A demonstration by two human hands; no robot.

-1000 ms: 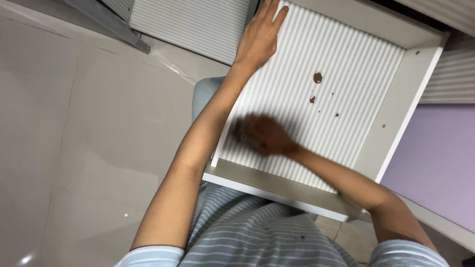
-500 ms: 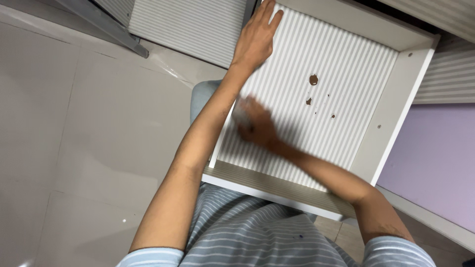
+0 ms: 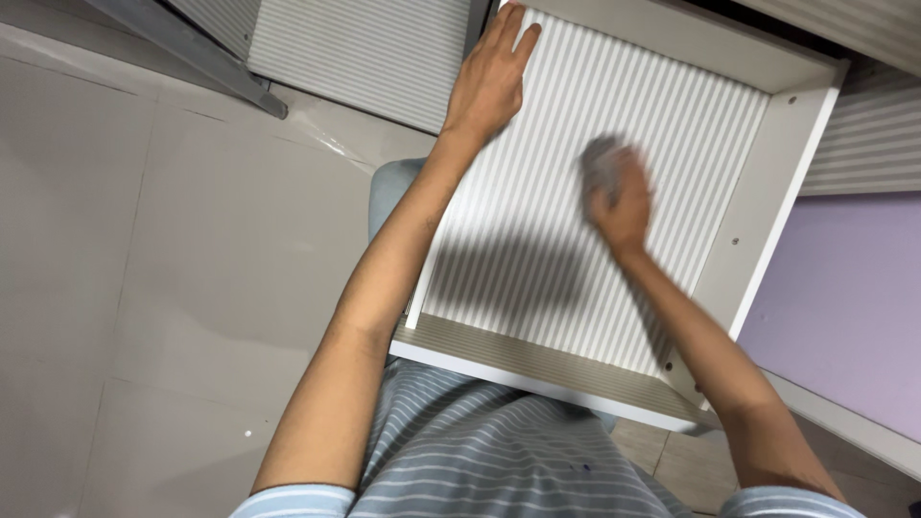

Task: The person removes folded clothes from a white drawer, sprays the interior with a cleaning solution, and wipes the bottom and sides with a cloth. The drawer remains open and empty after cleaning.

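Observation:
A white pulled-out drawer [image 3: 767, 182] with a grey-and-white striped liner fills the upper middle of the head view. My left hand [image 3: 489, 77] lies flat, fingers apart, on the drawer's left rim near its back corner. My right hand [image 3: 622, 197] is blurred with motion in the drawer's middle right, closed on a small grey cloth or pad [image 3: 602, 158] pressed against the liner. The brown spots that lay there are covered by the hand and cloth.
A glossy pale tiled floor [image 3: 173, 249] spreads to the left. A ribbed white cabinet front [image 3: 365, 48] stands behind the drawer, a lilac wall panel [image 3: 844, 297] to the right. My striped shirt [image 3: 499, 451] is just below the drawer front.
My right hand with the cloth has swept from the drawer's left side to the middle right, over the brown spots. My left hand has stayed on the rim.

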